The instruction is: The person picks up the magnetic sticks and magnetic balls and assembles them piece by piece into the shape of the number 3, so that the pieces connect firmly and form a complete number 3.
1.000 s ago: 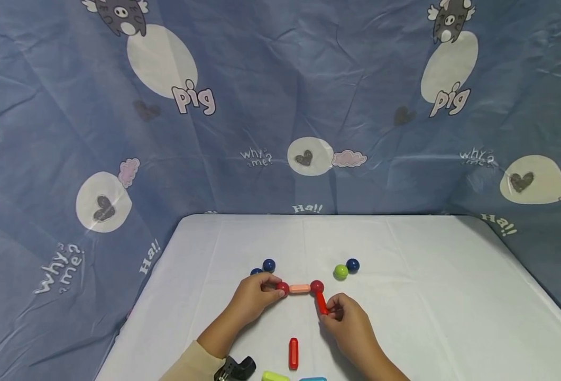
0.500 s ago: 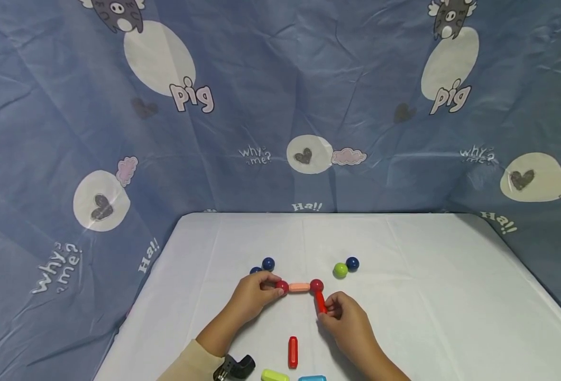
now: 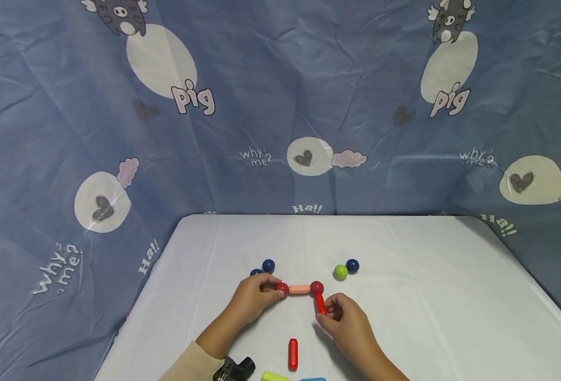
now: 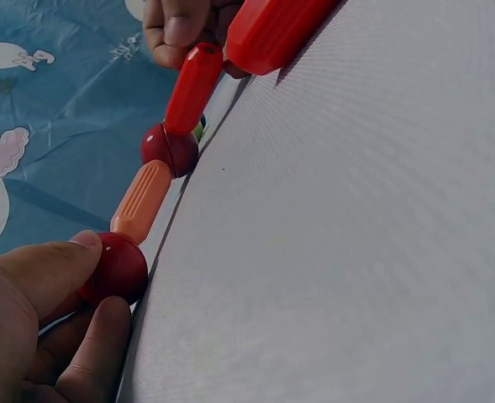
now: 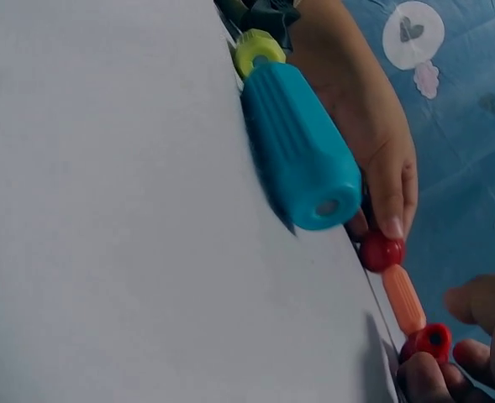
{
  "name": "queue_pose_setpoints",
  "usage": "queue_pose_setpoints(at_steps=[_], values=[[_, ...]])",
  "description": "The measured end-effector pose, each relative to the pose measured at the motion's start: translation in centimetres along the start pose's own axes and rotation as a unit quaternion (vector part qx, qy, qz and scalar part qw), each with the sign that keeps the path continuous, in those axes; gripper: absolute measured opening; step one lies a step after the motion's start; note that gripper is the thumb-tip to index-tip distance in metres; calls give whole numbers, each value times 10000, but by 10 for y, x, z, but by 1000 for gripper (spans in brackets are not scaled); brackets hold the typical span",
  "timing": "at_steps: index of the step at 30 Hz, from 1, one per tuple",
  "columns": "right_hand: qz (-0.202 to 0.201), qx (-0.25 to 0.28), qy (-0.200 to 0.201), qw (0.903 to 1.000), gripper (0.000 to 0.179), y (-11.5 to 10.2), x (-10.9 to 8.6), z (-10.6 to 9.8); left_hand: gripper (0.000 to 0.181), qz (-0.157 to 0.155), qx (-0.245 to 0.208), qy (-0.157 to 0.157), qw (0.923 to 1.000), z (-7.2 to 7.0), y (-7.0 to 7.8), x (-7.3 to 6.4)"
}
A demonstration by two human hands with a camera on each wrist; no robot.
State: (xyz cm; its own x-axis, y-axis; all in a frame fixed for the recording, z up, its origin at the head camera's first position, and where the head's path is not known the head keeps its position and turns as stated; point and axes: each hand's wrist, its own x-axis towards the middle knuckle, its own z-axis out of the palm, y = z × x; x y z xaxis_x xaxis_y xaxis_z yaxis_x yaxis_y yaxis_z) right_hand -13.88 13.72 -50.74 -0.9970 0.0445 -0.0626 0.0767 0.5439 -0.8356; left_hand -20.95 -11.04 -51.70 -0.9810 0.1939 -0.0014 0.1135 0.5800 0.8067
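My left hand (image 3: 254, 299) pinches a red ball (image 4: 119, 270) between thumb and fingers. From that ball an orange magnetic rod (image 3: 300, 289) runs right to a second red ball (image 3: 316, 287). A red magnetic rod (image 4: 193, 88) is joined to the second ball and points toward me. My right hand (image 3: 349, 320) holds this rod near its free end, with fingers curled against its side. In the right wrist view the thumb (image 5: 482, 302) appears a little off the rod's end. A loose red rod (image 3: 293, 354) lies nearer me.
Two blue balls (image 3: 268, 265) sit behind my left hand, one partly hidden. A green ball (image 3: 340, 272) touches another blue ball (image 3: 352, 266) at the back right. A yellow-green rod (image 3: 274, 376) and a blue rod (image 5: 302, 151) lie at the near side of the white table (image 3: 442, 296).
The near end of the held red rod has swung slightly left, together with my right fingertips. My left hand and its ball stay put.
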Motion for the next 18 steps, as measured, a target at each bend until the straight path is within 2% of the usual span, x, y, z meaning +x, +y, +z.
queue_pose_setpoints(at_steps=[12, 18], values=[[249, -31, 362, 9990, 21, 6, 13, -28, 23, 12, 48, 61, 10000, -1, 1, -1], [122, -132, 459, 9988, 23, 14, 22, -41, 24, 4, 38, 15, 10000, 0, 1, -2]])
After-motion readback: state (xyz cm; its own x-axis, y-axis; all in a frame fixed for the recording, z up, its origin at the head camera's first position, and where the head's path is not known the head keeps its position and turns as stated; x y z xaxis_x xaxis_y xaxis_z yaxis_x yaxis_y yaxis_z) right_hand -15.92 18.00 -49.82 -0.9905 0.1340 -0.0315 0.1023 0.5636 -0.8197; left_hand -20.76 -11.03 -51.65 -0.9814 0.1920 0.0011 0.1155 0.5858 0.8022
